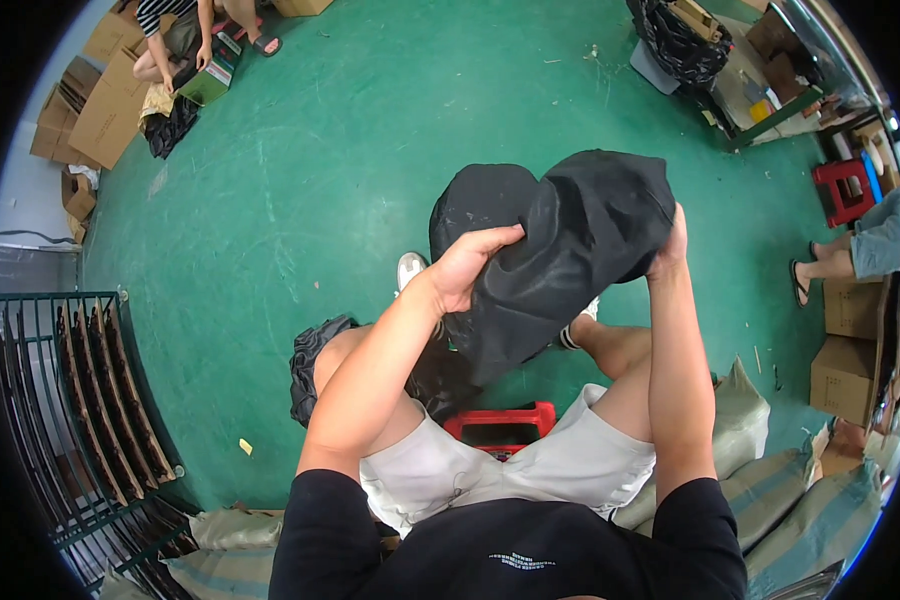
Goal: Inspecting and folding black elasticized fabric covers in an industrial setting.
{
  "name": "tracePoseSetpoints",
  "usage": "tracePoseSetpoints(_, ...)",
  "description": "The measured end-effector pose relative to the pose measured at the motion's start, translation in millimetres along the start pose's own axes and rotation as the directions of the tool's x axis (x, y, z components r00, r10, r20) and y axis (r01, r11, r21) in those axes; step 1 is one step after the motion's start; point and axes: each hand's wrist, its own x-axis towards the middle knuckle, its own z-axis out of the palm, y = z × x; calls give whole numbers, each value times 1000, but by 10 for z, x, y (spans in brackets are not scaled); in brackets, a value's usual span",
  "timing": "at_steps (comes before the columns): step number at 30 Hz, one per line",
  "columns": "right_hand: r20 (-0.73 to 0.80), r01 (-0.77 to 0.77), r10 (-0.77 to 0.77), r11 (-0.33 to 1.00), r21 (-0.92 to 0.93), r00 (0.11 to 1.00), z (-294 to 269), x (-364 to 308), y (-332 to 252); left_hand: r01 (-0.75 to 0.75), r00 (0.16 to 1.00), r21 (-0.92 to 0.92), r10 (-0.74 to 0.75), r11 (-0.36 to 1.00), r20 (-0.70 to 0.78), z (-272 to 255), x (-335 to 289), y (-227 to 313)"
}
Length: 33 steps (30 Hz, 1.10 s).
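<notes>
A large piece of black fabric (570,235), creased and shaped like a bag or cover, hangs between my hands above my knees. My left hand (465,265) grips its left side, the thumb lying on top and the other fingers hidden beneath. My right hand (673,245) holds its right edge, with most of its fingers hidden behind the cloth. A rounded black form (482,190) shows just beyond my left hand; whether it belongs to the same piece, I cannot tell. More dark crumpled material (320,365) lies beside my left knee.
Between my thighs is a red plastic stool (500,425). A green metal rack (90,400) stands left; woven sacks (770,500) lie at lower right. Cartons (845,375) are stacked at right near a person's legs (840,262). Another person (180,40) sits far left by cartons.
</notes>
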Motion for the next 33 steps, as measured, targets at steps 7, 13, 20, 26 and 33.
tracePoseSetpoints(7,-380,-103,83,994,-34,921,-115,199,-10,-148,987,-115,140,982,-73,23,-59,64)
tracePoseSetpoints(13,-357,-42,5,994,-98,934,414,179,90,-530,848,191,519,826,107,-157,-146,327)
tracePoseSetpoints(20,-259,-158,132,984,-85,957,405,188,214,-487,869,-164,457,858,-191,-231,-55,241)
tracePoseSetpoints(26,-349,-423,265,737,-527,899,208,240,469,-637,768,-146,605,757,-209,-225,-70,346)
tracePoseSetpoints(33,-118,-74,11,830,-553,993,231,248,411,-689,724,-237,647,685,-237,-400,55,380)
